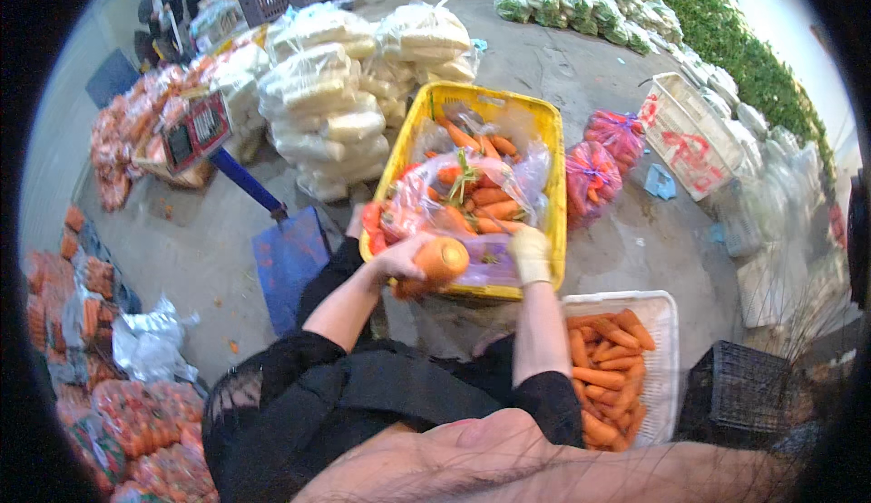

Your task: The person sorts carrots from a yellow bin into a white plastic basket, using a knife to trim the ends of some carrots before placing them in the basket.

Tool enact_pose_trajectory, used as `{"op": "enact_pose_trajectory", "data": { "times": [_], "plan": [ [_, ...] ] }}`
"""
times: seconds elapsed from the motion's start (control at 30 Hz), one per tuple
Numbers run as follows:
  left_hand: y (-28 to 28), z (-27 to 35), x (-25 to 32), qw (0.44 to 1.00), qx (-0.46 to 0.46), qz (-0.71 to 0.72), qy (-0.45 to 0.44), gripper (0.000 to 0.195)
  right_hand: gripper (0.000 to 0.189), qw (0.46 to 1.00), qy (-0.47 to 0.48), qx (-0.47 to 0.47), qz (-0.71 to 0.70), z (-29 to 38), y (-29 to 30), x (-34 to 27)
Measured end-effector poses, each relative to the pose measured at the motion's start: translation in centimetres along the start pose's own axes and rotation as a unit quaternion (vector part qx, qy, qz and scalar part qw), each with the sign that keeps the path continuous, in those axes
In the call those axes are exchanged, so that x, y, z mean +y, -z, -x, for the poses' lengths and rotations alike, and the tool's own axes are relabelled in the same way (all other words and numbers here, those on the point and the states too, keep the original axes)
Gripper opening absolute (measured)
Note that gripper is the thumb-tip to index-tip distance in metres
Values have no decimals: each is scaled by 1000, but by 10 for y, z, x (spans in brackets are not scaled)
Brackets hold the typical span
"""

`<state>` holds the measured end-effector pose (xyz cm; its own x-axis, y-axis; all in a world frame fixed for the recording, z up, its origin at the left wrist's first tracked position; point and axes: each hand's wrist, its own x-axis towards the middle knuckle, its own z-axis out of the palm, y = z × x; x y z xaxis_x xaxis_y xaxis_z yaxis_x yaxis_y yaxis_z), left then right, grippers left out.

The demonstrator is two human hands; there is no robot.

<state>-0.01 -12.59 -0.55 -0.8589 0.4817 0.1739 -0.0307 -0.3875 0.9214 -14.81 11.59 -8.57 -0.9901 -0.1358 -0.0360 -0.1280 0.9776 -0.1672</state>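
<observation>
My left hand, bare, grips a thick carrot above the near left corner of a yellow plastic crate. The carrot's blunt round end points to the right, and its lower part is blurred. My right hand wears a pale work glove and is over the crate's near right side. A thin dark shape lies at its fingers, too blurred to name. Inside the crate lie loose carrots, some with green stem stubs, among clear plastic bags and a purple bag.
A white plastic crate of carrots stands at my right, near a black crate. Red mesh bags sit beyond the yellow crate. A blue platform scale and stacked bags of white vegetables are on the left. Bagged carrots lie lower left.
</observation>
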Motion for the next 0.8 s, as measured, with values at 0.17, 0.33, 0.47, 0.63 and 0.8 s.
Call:
{"op": "enact_pose_trajectory", "data": {
  "times": [0.17, 0.33, 0.47, 0.63, 0.8],
  "plan": [
    [-8, 16, 28, 989, 36, 137, 37, 90, 29, 996, -43, -39, -63, 12, 60, -28],
    [12, 7, 5, 835, 253, 481, -84, 74, 30, 988, 0, 47, -145, 25, 81, -47],
    [37, 4, -3, 737, 393, 522, -171, 59, 24, 989, 17, 34, -142, 39, 85, -65],
    [40, 5, -2, 731, 377, 538, -183, 59, 22, 992, 50, 21, -118, 48, 85, -72],
    [20, -6, 8, 707, 285, 631, -141, 62, 24, 992, 71, 17, -105, 47, 85, -81]
  ]
}}
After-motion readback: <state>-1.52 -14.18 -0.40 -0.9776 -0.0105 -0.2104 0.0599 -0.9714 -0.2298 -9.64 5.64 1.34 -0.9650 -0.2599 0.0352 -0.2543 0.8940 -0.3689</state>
